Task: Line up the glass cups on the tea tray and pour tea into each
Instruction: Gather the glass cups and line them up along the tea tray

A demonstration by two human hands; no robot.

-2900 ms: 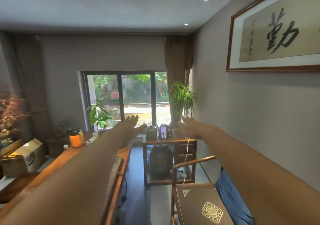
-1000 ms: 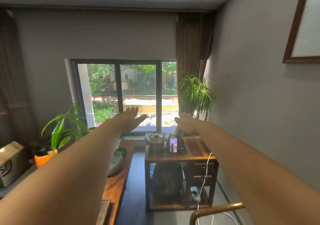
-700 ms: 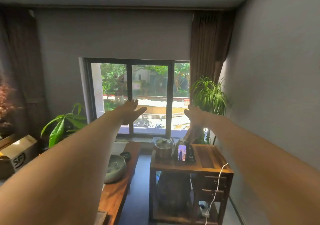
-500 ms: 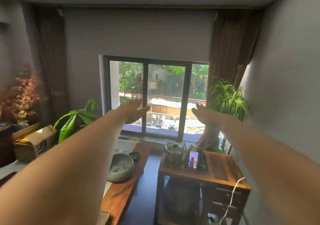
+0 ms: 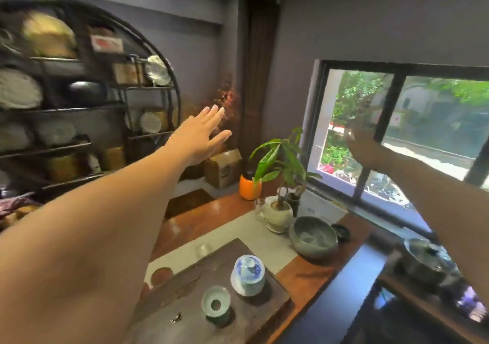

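Observation:
A dark tea tray (image 5: 185, 283) lies on the wooden table below my arms. On it stand a blue-and-white lidded gaiwan (image 5: 247, 275) and a pale green strainer cup (image 5: 215, 305). A small glass cup (image 5: 203, 249) stands on the grey mat just beyond the tray. My left hand (image 5: 201, 134) is stretched out high above the table, fingers straight, holding nothing. My right hand (image 5: 363, 146) reaches out in front of the window, blurred and empty.
A grey-green bowl (image 5: 313, 236) and a white potted plant (image 5: 279, 211) stand past the tray, with an orange pot (image 5: 250, 187) behind. A round shelf (image 5: 79, 105) of tea goods fills the left. A kettle (image 5: 426, 260) sits on the side table at right.
My view has swung left and down, bringing the tea table, tray and round shelf into sight. Both arms stay stretched forward with fingers straight.

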